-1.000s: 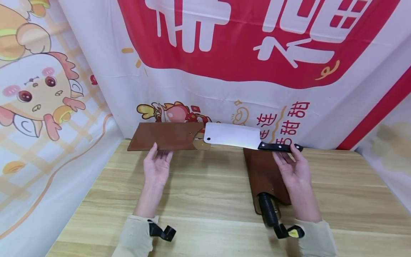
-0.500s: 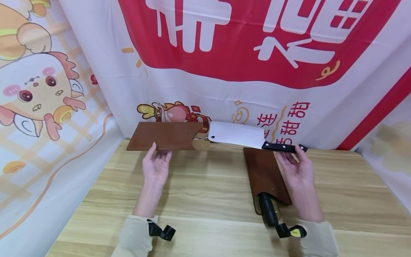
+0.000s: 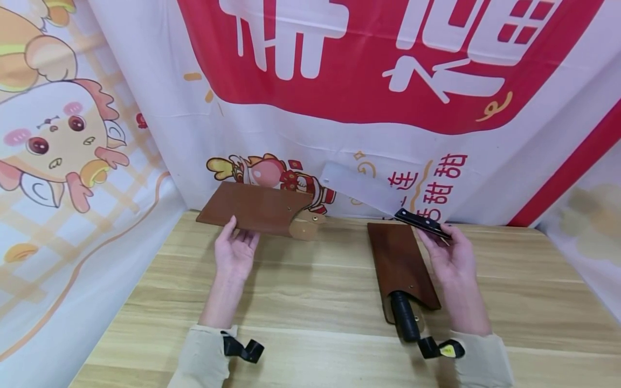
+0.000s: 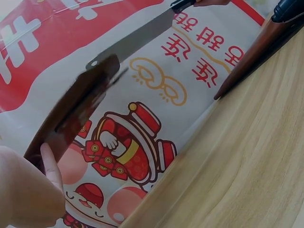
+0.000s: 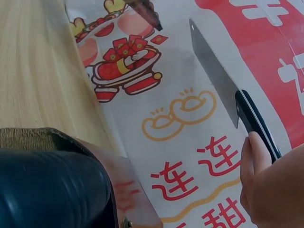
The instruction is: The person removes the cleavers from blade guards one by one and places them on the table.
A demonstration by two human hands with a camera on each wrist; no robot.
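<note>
My left hand [image 3: 236, 253] pinches the lower edge of a brown leather knife sheath [image 3: 252, 207], held above the table's back part. The sheath's mouth, with a lighter tan strap end, faces right. In my right hand [image 3: 451, 256] is a cleaver, gripped by its black riveted handle [image 3: 422, 222]; its blade [image 3: 361, 188] slants up to the left, apart from the sheath. The right wrist view shows the bare cleaver blade [image 5: 213, 66] with a hole near its tip. In the left wrist view the sheath [image 4: 71, 114] appears nearly edge-on.
A second brown sheath [image 3: 400, 253] lies on the wooden table [image 3: 301, 302] near my right forearm, a black ribbed handle [image 3: 405, 317] sticking out of it. A printed cloth [image 3: 315, 129] hangs behind the table, and another [image 3: 53, 215] at the left.
The cleaver has moved right, away from the sheath mouth, and its blade has tilted so the tip points up. The sheath's mouth end has dipped slightly. The second sheath stays put.
</note>
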